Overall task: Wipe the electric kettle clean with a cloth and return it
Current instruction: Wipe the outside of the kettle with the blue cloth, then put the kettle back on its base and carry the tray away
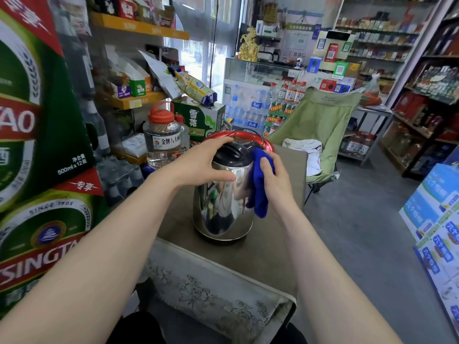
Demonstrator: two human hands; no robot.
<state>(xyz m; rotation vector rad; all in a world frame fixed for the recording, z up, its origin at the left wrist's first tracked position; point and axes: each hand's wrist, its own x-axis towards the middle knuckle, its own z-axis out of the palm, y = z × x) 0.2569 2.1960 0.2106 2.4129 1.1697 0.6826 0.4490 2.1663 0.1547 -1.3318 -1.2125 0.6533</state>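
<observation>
A shiny steel electric kettle [221, 207] with a black lid stands upright on a small table [268, 254] covered with a brownish cloth. My left hand [203, 162] grips the kettle's upper left side, fingers over the lid's edge. My right hand [273, 177] presses a blue cloth [258, 187] against the kettle's right side; the cloth hangs down below my palm. The kettle's base is mostly hidden beneath it.
A red-rimmed basin [267, 142] sits behind the kettle. Stacked green beer cartons [37, 145] crowd the left. A clear jug with a red cap [162, 137] stands left of the table. A green folding chair [320, 125] is behind right; blue boxes [437, 219] at right.
</observation>
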